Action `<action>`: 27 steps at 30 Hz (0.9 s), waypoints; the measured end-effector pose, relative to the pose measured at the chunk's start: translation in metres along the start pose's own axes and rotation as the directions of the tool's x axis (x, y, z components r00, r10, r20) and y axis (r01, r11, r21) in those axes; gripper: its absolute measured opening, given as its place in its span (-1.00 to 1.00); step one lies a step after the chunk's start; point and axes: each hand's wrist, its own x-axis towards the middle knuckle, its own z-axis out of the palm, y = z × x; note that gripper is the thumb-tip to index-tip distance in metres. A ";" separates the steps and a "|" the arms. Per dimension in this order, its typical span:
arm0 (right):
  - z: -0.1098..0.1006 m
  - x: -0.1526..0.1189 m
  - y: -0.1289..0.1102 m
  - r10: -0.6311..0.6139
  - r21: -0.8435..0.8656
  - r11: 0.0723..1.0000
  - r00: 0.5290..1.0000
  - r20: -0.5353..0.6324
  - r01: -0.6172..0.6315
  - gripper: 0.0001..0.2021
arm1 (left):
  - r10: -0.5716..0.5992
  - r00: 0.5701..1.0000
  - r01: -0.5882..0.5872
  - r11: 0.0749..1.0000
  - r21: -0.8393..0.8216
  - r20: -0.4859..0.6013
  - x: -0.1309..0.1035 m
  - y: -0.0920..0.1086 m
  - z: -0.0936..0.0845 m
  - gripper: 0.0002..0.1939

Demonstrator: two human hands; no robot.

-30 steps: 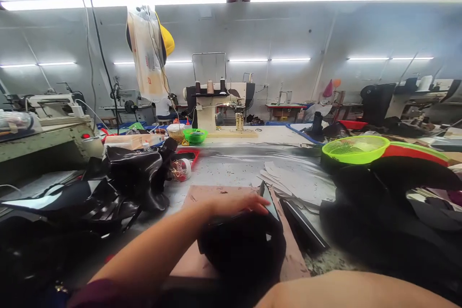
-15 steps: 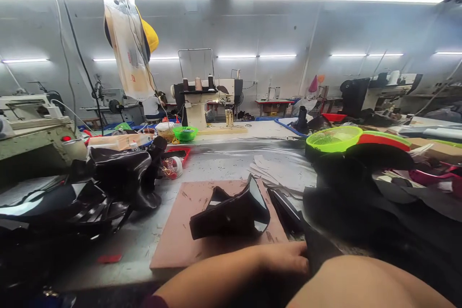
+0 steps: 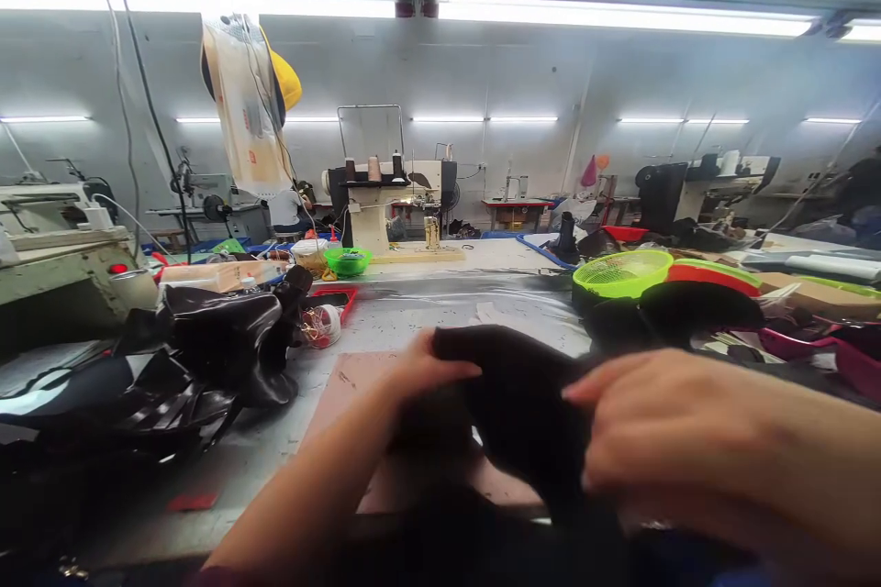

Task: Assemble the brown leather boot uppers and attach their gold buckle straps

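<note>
Black, soft-looking piece [image 3: 523, 404]: one, raised over the pink board [image 3: 337, 404], between the two hands and partly blurred.

Left hand [image 3: 419, 371]: mine by camera only; thumb and fingers closed on the piece's upper left edge, a narrow pinch.

Right hand [image 3: 674, 426]: fingers curled, forefinger at the piece's right side. Blur hides the fingertips, so I cannot tell whether they grip it or only touch.

Change noted: half a second ago only the left hand showed, off the board's near right side; now both hands are at the piece. I judge that the handling is two-handed, with the left as the surer hold.

Darker mass below the hands: outline lost; I cannot separate its parts.

Also listed: glossy black material [image 3: 227, 330], heaped to the left; red scrap [image 3: 193, 502], flat on the grey table [image 3: 413, 303]; green bowl [image 3: 348, 262], near the sewing machine [image 3: 372, 225]; yellow-green basket [image 3: 619, 275], to the right, beyond the right hand.
</note>
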 end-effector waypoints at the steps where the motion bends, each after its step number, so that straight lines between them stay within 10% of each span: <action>1: -0.006 0.002 0.010 0.043 -0.114 0.993 0.998 0.041 -0.038 -0.88 | 0.024 0.998 -0.020 0.997 0.068 -0.062 -0.001 0.010 -0.007 -0.67; 5: -0.017 0.024 0.038 0.168 -0.503 0.855 0.985 0.040 -0.125 -0.88 | 0.219 0.974 -0.224 0.911 0.346 0.052 -0.009 0.056 -0.012 -0.63; 9: -0.020 0.046 0.037 0.113 -0.529 0.846 0.991 0.070 -0.059 -0.81 | 0.110 0.931 -0.221 0.930 0.295 0.348 -0.011 0.082 0.007 -0.73; 12: -0.026 0.053 0.033 0.095 -0.430 0.901 0.994 0.052 -0.063 -0.81 | 0.262 0.957 -0.291 0.866 0.406 0.128 -0.001 0.078 0.018 -0.84; 15: -0.029 0.051 0.035 0.081 -0.350 0.933 0.997 -0.019 -0.082 -0.83 | 0.496 0.855 -0.383 0.801 0.460 -0.153 0.010 0.069 0.022 -0.44; 19: -0.017 0.044 0.049 0.024 -0.286 0.954 0.972 -0.232 -0.092 -0.85 | 0.252 0.966 -0.245 0.964 0.105 -0.056 0.014 0.059 0.026 0.03; 23: 0.017 0.036 0.070 0.265 0.103 0.961 0.754 -0.601 -0.256 -0.57 | 0.143 0.989 -0.148 0.979 -0.138 -0.045 0.008 0.041 0.036 -0.30; 27: 0.058 0.023 0.081 0.524 0.581 0.770 0.780 -0.342 -0.263 -0.60 | 0.067 0.992 -0.087 0.978 -0.191 -0.110 -0.007 0.019 0.047 -0.31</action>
